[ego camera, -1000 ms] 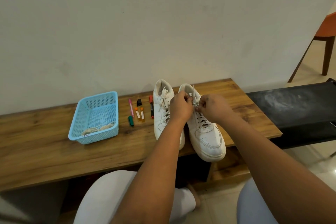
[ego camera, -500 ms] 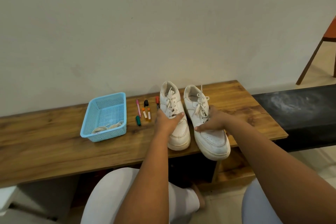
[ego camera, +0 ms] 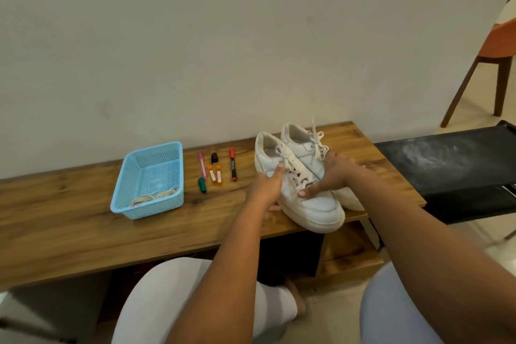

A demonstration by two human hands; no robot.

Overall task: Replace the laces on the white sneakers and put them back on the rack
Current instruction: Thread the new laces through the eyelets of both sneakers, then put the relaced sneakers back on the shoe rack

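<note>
On the wooden table [ego camera: 83, 220], the left hand [ego camera: 265, 187] and right hand [ego camera: 332, 176] clasp the laced white leather sneakers [ego camera: 304, 176], fingers curled round their sides. Light, stiff-soled, probably smooth; grip midfoot.

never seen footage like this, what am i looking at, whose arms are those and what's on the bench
There is no machine here. A camera worn on a person's head looks down at their own arms. The left hand and the right hand grip a pair of laced white sneakers from either side on a wooden bench. To the left lie several markers and a blue plastic basket with coiled laces inside. Right of the bench is a black rack.
</note>
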